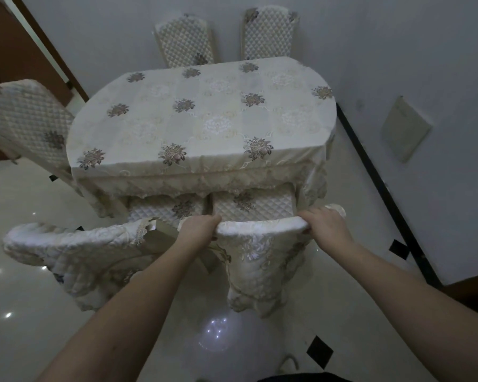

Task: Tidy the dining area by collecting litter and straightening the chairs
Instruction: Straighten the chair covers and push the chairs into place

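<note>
An oval dining table (202, 117) under a cream floral cloth fills the middle of the view. A cream quilted chair (260, 244) stands at its near side, the seat tucked partly under the cloth. My left hand (198, 228) grips the left end of this chair's top rail. My right hand (324, 226) grips the right end. A second near chair (75, 252) stands just to the left, its back angled outward. No litter shows on the table or floor.
Two covered chairs (186, 40) (268, 31) stand at the far side against the wall. Another chair (28, 119) is at the left end beside a brown door (20, 45). The right wall with a dark skirting (381, 186) runs close to the table. The floor is glossy tile.
</note>
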Motion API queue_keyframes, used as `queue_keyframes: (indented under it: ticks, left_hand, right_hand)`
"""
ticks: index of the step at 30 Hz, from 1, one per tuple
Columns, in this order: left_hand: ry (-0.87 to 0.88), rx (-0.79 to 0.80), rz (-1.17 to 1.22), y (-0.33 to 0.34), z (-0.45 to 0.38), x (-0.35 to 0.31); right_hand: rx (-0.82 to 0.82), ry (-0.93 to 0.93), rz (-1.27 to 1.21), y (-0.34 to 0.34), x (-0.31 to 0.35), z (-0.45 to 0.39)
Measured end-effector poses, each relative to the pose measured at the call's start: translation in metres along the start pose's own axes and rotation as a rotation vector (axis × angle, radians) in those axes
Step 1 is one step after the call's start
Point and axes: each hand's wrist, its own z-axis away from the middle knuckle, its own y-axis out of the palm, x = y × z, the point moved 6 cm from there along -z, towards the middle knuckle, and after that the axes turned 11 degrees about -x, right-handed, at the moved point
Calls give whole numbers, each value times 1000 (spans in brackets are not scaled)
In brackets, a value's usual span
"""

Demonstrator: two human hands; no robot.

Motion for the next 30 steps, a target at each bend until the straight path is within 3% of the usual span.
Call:
queue_keyframes:
  ticks: [7,14,22,30]
  left_hand:
    - [-39,-21,19,8,3,4]
    - [-80,-11,-4,9,7,2]
    - [57,-38,122,15,55,-44]
    - [37,-161,206,1,75,-55]
  right_hand:
    - [-31,20,21,1,6,0]
    - [-31,112,-120,8,13,22]
    - [65,229,-122,-3,31,63]
    - [-117,443,-29,-38,57,118]
